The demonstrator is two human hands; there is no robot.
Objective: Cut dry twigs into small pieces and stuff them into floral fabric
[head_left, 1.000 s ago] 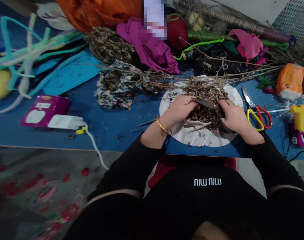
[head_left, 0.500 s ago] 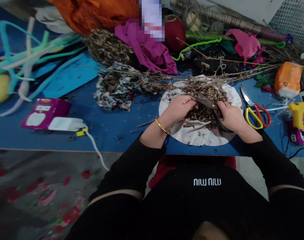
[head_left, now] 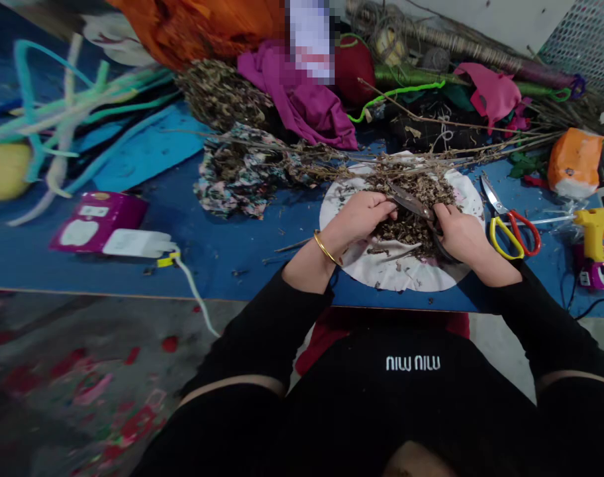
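Observation:
My right hand (head_left: pixel 458 232) is closed round the handles of dark scissors (head_left: pixel 412 202), whose blades point left toward my other hand. My left hand (head_left: pixel 364 218), with a gold bangle at the wrist, is closed with thumb and fingers pinched together near the blade tips; what it holds is too small to make out. Below both hands lies a heap of dry brown plant bits (head_left: pixel 416 237) on a round white cloth (head_left: pixel 406 277). Long dry stems (head_left: pixel 485 154) cross the cloth's far edge.
Red-and-yellow scissors (head_left: pixel 505 228) and a yellow glue gun (head_left: pixel 593 225) lie to the right, near an orange packet (head_left: pixel 575 162). At left are a purple box (head_left: pixel 96 222), a white power strip (head_left: pixel 138 243) and coloured foam-like strips (head_left: pixel 63 119). Fabrics, including purple cloth (head_left: pixel 302 99), fill the back.
The view has shifted slightly, so most things sit a little further right. My left thumb and fingers have moved a little at the blade tips; my right hand keeps its hold on the scissors.

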